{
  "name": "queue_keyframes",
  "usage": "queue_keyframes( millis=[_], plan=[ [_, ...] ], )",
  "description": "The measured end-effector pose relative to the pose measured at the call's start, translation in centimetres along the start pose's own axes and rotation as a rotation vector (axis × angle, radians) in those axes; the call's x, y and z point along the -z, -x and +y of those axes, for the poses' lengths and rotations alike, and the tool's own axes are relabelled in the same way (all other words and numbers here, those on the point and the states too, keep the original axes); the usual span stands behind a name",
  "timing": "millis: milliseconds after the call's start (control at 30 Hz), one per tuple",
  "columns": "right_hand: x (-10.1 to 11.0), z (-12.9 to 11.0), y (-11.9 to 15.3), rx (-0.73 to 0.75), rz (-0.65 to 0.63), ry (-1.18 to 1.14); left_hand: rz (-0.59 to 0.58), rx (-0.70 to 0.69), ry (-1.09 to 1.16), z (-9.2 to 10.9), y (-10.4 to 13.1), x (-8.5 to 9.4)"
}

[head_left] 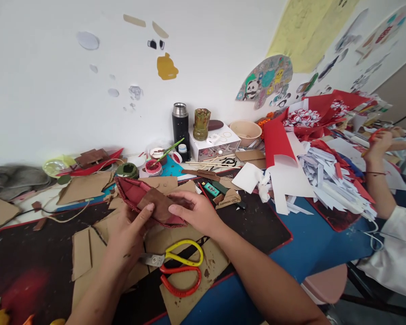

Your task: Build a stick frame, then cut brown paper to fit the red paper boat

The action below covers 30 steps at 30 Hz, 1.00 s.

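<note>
A small red cardboard boat [130,192] with dark, ragged edges is held over the table, tilted up toward me. A brown cardboard piece [159,204] lies across its inside. My left hand [130,230] is closed around the near side, its thumb pressing at the brown piece. My right hand [196,210] pinches at the right end of the brown piece, thumb in front; its other fingers are partly hidden. Scissors [182,266] with one yellow and one red handle lie just below the hands, on cardboard scraps [211,262].
Behind stand paint pots [153,167], a black flask [180,128], a white box [214,145] and a bowl [246,132]. Another red boat [111,161] sits at the back left. Paper strips [328,180] pile up on the right, beside another person's arm [377,180].
</note>
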State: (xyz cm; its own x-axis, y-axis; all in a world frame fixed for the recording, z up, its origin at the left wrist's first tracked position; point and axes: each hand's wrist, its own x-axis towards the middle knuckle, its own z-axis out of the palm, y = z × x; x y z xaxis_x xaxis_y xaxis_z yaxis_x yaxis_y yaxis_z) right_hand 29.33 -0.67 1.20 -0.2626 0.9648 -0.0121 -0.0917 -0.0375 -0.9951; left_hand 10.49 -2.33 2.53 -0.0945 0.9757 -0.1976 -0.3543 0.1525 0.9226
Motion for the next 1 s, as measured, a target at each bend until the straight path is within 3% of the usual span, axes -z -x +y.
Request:
queue_keyframes(
  millis=[133, 367, 567, 867, 1000],
  plan=[
    [0.25, -0.15, -0.02, 0.027, -0.017, -0.03, 0.019, 0.054, 0.063, 0.24, -0.28, 0.07],
    [0.37, -0.3, 0.13, 0.18, -0.076, 0.045, -0.001, 0.317, 0.145, 0.29, -0.62, 0.61],
    [0.11, -0.46, 0.32, 0.332, -0.057, 0.304, -0.053, 0.345, 0.088, 0.35, -0.18, 0.49],
    [0.27, -0.85, 0.51, 0.342, -0.064, 0.4, -0.131, 0.367, -0.019, -0.03, -0.45, 1.0],
    [0.2, -0.93, 0.48, 0.314, -0.054, 0.412, -0.099, 0.367, -0.028, 0.24, -0.32, 0.73]
  ],
)
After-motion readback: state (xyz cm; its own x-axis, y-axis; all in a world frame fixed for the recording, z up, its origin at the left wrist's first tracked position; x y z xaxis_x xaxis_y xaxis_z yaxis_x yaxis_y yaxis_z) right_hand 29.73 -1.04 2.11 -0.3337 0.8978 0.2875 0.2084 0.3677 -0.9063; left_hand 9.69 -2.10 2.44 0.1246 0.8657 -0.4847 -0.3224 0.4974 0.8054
